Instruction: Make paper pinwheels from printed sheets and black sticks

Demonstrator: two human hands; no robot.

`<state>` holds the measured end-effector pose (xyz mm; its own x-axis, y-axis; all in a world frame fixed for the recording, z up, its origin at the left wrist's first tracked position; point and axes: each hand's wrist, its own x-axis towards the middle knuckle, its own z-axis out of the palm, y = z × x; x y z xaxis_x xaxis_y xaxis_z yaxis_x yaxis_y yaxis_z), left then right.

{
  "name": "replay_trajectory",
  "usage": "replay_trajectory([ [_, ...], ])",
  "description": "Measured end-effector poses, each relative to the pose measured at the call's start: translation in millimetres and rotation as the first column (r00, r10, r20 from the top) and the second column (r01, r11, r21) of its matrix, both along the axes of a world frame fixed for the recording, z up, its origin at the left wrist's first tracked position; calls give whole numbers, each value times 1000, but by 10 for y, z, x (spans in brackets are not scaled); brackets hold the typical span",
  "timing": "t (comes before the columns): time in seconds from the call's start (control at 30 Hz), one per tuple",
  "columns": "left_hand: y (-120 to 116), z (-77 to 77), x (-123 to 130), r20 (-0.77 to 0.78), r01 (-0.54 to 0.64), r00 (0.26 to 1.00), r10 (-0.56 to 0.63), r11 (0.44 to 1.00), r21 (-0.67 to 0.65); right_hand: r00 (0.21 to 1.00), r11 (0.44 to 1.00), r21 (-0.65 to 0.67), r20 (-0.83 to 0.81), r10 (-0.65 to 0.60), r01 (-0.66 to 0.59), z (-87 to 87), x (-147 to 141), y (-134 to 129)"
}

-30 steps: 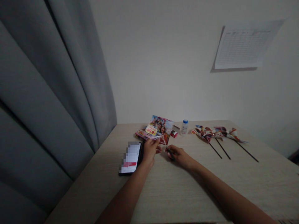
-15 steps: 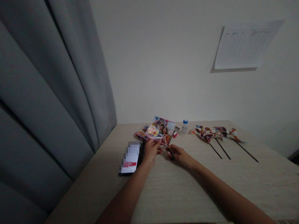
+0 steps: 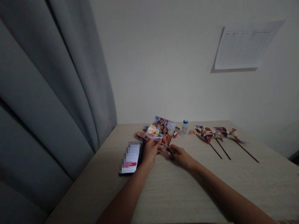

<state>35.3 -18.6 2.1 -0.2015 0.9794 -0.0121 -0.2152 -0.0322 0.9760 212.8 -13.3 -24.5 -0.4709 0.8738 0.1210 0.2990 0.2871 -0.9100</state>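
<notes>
**Item 1:** glossy printed sheet point(image 3: 162, 130), a colour leaflet showing 2 smiling figures, lifted at a slant just above the tabletop, near the far edge. Compared with 1 s earlier, it sits slightly further right and now overlaps more of a small red-and-white box point(image 3: 175, 134). Its yellow label point(image 3: 153, 131) carries red characters and a price-like figure, too small to read with certainty.

**Item 2:** left hand point(image 3: 151, 151), closed in a pinch on the sheet's lower edge.

**Item 3:** right hand point(image 3: 180, 156), clenched around the scissors, and nearly in the same place as 1 s earlier.

**Item 4:** scissors point(image 3: 168, 147), with dark handles and thin metal blades angled up to the sheet's lower right edge. Whether the blades are open or shut cannot be told.

**Surroundings:** a second printed leaflet point(image 3: 141, 133) lies partly beneath the sheet. A black smartphone point(image 3: 131, 158), its screen pixelated except for a red bar, lies beside the left hand. Beyond stand a blue-capped plastic bottle point(image 3: 184, 128) and 3 paper pinwheels point(image 3: 216, 133) on black sticks, all on a pale wood-grain table point(image 3: 198, 189). A ruled paper notice point(image 3: 244, 45), its text illegible, is fixed to the wall, and a grey curtain point(image 3: 49, 93) hangs at left.
</notes>
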Motion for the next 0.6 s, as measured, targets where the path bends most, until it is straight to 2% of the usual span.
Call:
replay_trajectory([
  [0.2,-14,30,12,11,8,1000,-8,1000,-3,999,1000,26,36,-16,15,47,7,-20],
  [0.6,-15,37,13,16,2,1000,-1,1000,-15,1000,1000,20,-7,-18,19,-19,-3,8],
])
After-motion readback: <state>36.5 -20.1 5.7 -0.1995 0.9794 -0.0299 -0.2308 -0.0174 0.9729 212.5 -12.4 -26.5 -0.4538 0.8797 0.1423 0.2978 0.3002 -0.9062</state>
